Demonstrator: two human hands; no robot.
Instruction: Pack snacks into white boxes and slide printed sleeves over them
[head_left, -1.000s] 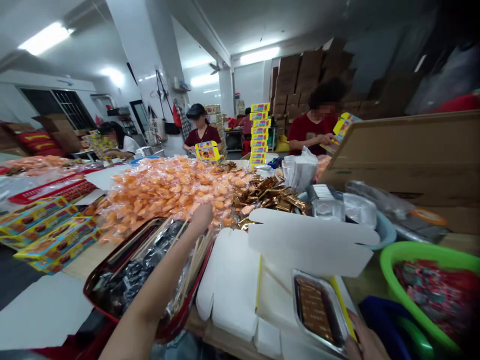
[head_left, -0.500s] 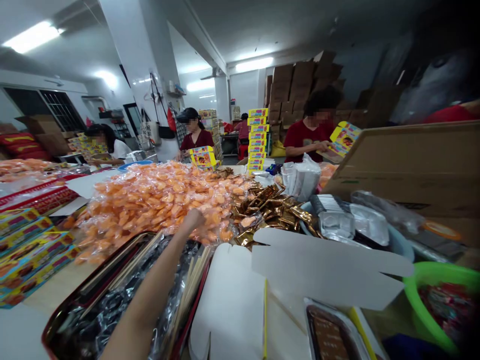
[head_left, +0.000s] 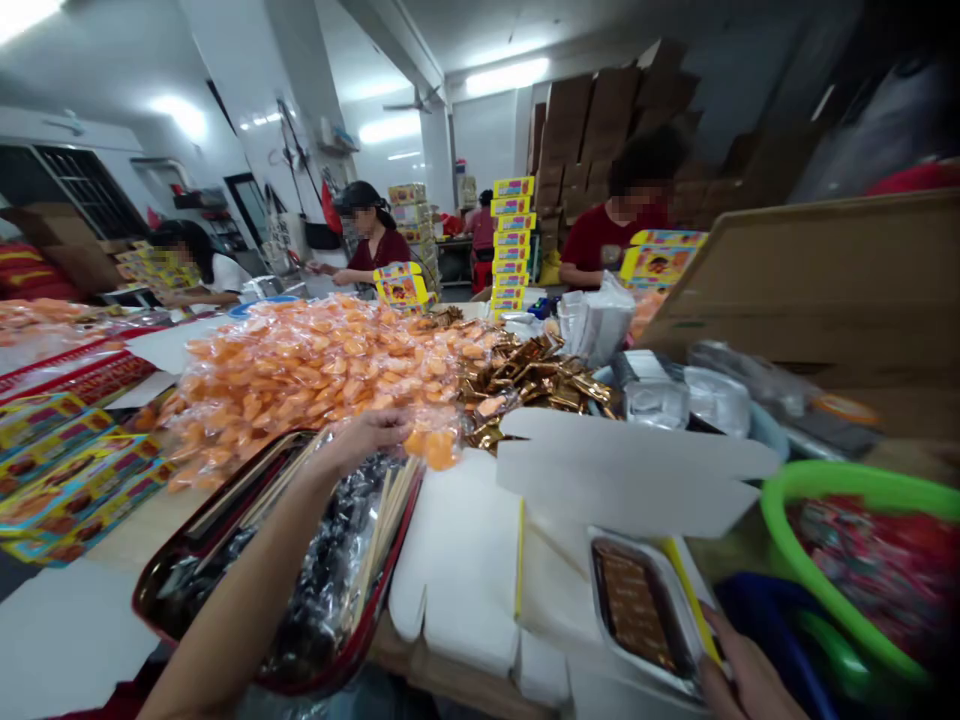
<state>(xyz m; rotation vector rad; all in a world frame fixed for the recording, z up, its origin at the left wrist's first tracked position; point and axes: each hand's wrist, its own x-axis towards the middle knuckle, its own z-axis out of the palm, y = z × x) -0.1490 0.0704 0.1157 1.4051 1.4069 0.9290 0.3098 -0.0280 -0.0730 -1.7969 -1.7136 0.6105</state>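
Head view: the left hand (head_left: 375, 432) pinches an orange packet (head_left: 435, 442) with its fingers, before the orange pile (head_left: 315, 360). The right hand (head_left: 739, 660) grips with its fingers the open carton (head_left: 551, 590), beside the foil tray (head_left: 677, 606).

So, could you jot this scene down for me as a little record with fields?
Left grip: holding a clear-wrapped orange packet
Right grip: at the yellow-edged side of the open white box
In the box: foil tray with brown contents
Left of the box: red-rimmed tray with wooden sticks
Heaps ahead: orange packets; gold packets to their right
Right side: green basin of small items, too blurred to identify
Beyond the heaps: several co-workers, stacked yellow boxes
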